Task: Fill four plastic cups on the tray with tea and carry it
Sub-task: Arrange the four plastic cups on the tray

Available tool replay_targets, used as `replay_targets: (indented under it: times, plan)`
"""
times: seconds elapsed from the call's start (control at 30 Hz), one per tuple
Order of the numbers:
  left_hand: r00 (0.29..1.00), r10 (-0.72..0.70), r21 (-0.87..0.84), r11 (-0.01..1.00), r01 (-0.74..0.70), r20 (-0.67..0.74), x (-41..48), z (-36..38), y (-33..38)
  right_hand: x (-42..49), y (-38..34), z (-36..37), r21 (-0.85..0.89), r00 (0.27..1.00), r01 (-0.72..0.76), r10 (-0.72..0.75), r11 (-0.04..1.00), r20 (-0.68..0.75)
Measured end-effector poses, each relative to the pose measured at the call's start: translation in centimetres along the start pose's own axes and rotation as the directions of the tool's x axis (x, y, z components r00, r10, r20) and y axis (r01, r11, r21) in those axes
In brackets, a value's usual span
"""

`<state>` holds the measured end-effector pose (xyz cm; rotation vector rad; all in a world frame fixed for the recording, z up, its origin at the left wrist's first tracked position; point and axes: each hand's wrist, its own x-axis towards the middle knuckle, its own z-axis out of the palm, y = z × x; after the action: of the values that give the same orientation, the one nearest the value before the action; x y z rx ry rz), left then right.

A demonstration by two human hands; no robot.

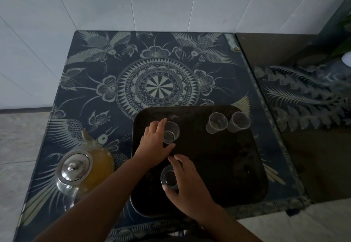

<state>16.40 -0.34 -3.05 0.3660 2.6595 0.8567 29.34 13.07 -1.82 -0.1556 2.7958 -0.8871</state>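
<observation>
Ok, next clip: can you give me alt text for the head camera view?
Two bare hands each grip a clear plastic cup on a dark tray: the left hand on the far cup, the right hand on the near cup. Two more empty cups stand at the tray's far right; a glass teapot of amber tea sits left.

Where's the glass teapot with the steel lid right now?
In the head view, the glass teapot of amber tea stands on the patterned table, left of the dark tray, beside the left forearm.
</observation>
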Motion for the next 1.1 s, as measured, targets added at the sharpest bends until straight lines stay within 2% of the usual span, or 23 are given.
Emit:
replay_targets:
  times: [0.3,0.5,0.83,1.0,1.1]
  plan:
    - [0.991,-0.006,-0.078,0.997,-0.004,-0.130,-0.2,-0.6,2.7,1.6,2.2,-4.1,0.027,0.995,-0.001,0.003,1.000,-0.098]
    - [0.977,0.025,-0.090,0.995,-0.045,-0.210,0.6,-0.1,6.8,2.9,6.7,-8.6,0.034,0.988,0.014,-0.009,0.999,-0.152]
    - [0.997,-0.035,0.030,0.999,0.037,-0.073,2.2,4.2,14.5,4.6,16.1,-16.5,0.005,0.974,0.091,-0.088,0.996,-0.207]
    - [0.983,-0.090,0.016,0.995,0.094,-0.157,3.6,6.0,16.6,5.3,19.8,-18.8,-0.026,0.972,0.093,-0.096,0.995,-0.216]
    - [0.972,-0.123,-0.001,0.992,0.125,-0.198,4.3,6.7,17.5,5.8,21.3,-19.3,-0.063,0.978,0.100,-0.109,0.993,-0.175]
